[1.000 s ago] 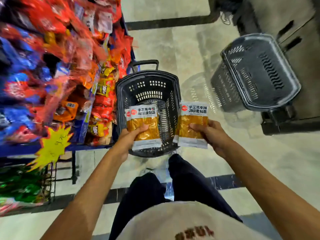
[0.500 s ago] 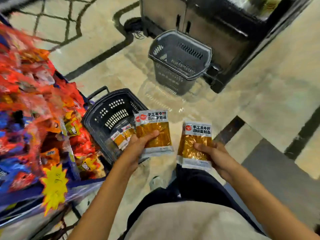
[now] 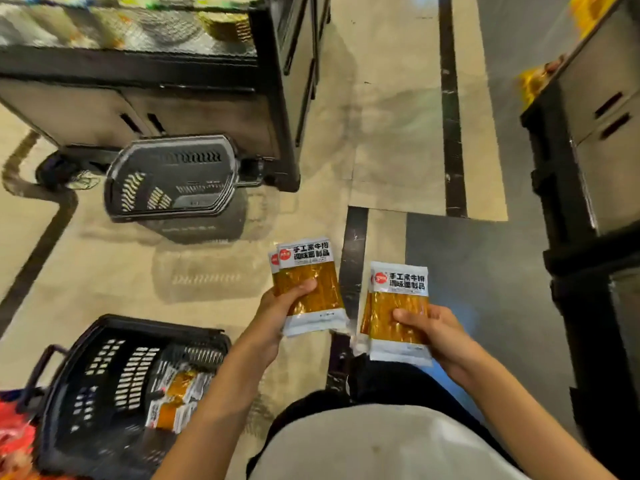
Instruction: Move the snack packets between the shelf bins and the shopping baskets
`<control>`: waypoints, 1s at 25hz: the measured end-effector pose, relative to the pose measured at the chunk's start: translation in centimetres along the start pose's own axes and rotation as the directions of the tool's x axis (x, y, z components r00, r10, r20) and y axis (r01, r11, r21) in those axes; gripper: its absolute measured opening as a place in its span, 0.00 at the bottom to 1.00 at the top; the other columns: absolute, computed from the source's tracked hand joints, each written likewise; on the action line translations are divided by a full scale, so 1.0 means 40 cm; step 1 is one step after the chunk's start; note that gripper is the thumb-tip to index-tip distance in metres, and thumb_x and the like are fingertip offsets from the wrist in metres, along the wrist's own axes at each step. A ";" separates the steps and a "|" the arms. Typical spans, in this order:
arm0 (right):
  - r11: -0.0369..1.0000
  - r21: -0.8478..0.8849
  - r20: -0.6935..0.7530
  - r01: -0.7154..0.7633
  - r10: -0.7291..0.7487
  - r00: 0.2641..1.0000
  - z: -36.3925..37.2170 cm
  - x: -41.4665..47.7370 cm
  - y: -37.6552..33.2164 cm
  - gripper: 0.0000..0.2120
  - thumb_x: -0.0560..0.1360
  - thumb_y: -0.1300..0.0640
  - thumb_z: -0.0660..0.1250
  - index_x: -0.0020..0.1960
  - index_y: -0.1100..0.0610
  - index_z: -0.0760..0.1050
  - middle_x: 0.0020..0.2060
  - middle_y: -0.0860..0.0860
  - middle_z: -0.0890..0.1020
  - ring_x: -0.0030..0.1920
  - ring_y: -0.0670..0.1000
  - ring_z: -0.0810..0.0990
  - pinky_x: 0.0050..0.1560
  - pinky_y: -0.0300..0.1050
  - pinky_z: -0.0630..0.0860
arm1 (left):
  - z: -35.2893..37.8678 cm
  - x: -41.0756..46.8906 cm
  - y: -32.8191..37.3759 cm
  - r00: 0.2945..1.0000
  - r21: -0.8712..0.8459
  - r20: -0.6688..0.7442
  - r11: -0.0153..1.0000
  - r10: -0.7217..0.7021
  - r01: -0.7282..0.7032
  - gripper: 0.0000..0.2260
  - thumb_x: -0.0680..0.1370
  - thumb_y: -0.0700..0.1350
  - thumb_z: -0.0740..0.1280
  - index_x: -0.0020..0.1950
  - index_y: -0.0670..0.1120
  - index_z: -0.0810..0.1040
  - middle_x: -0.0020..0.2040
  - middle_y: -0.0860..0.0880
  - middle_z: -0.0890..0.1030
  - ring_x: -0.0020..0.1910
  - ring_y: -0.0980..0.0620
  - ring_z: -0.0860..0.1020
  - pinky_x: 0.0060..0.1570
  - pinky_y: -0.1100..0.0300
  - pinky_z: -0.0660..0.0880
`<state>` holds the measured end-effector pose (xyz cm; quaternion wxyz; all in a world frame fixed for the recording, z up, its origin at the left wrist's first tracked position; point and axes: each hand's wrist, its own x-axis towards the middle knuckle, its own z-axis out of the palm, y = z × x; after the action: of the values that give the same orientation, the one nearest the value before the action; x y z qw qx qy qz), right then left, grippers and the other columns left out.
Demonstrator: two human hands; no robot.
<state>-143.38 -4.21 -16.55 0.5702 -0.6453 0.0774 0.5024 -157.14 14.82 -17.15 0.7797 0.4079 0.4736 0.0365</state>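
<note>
My left hand (image 3: 277, 315) grips two stacked orange snack packets (image 3: 308, 271) with white labelled tops, held above the floor. My right hand (image 3: 440, 336) grips another stacked pair of the same orange packets (image 3: 398, 296), a little lower and to the right. A black shopping basket (image 3: 114, 341) stands on the floor at lower left, with several of these packets (image 3: 176, 396) lying inside. A second black basket (image 3: 173, 174) stands empty farther off, against a display cabinet.
A black-framed display cabinet (image 3: 194, 102) fills the upper left. Another black cabinet (image 3: 595, 188) rises along the right edge. Red snack bags (image 3: 15, 434) of the shelf bin show at the bottom left corner. My dark trousers and light shirt fill the bottom centre.
My view has swung right, away from the snack shelf. The near basket has slid to the lower left and the far basket to the upper left. Both hands still hold their packets.
</note>
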 end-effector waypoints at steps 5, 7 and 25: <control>0.997 0.055 -0.096 0.046 -0.041 0.995 -0.180 0.090 -0.153 0.11 0.70 0.64 0.71 0.53 0.62 0.77 0.39 0.54 0.86 0.38 0.49 0.85 0.36 0.39 0.80 | 0.228 0.141 0.074 0.996 0.067 0.087 0.998 -0.008 0.002 0.24 0.64 0.49 0.71 0.59 0.45 0.76 0.50 0.45 0.84 0.47 0.47 0.83 0.43 0.58 0.80; 0.994 0.094 -0.129 0.056 -0.044 0.991 -0.234 0.129 -0.226 0.10 0.70 0.63 0.71 0.52 0.61 0.77 0.39 0.53 0.86 0.37 0.49 0.85 0.36 0.39 0.80 | 0.295 0.187 0.106 0.994 0.079 0.109 0.997 -0.031 0.022 0.22 0.65 0.48 0.70 0.58 0.46 0.77 0.49 0.45 0.85 0.45 0.48 0.84 0.40 0.59 0.80; 0.892 0.408 -0.344 0.194 -0.046 0.938 -0.516 0.715 -0.947 0.09 0.71 0.63 0.68 0.51 0.58 0.77 0.41 0.54 0.86 0.40 0.52 0.84 0.34 0.41 0.80 | 0.994 1.002 0.812 0.932 0.413 0.334 0.911 -0.140 -0.011 0.28 0.62 0.50 0.72 0.62 0.46 0.75 0.53 0.45 0.83 0.47 0.49 0.82 0.40 0.61 0.78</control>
<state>-92.50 5.33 -15.90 0.7095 -0.5789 0.2400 0.3223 -93.92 30.26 -15.08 0.7507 0.5453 0.3351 -0.1638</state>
